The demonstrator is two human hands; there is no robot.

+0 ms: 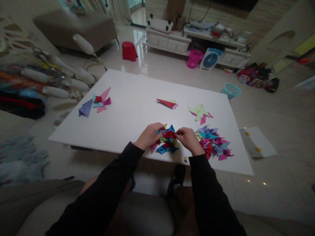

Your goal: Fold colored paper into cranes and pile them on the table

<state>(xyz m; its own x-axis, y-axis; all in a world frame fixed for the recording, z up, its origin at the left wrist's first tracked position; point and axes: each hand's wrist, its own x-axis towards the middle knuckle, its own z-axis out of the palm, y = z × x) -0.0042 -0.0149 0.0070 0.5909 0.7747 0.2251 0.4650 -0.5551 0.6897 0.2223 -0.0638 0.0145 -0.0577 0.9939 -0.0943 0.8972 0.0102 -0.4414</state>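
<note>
Over the near edge of the white table (133,108), my left hand (150,135) and my right hand (188,138) face each other with curled fingers. Between them is a red folded-paper piece (169,134), its two sides pinched by my fingertips. Under and around it lies a pile of colourful origami pieces (167,149), blue, green, red and pink, partly hidden by my hands. Right of my right hand sits a bigger heap of origami pieces (216,142) in purple, magenta, teal and red. The exact shape of the held paper is too small to make out.
Pale green star-like paper (199,112) lies beyond the heap. Narrow red folded paper (167,103) rests mid-table, and more folded papers (99,101) are at far left. A teal basket (230,90) stands past the right edge; a lamp (83,44) is at left.
</note>
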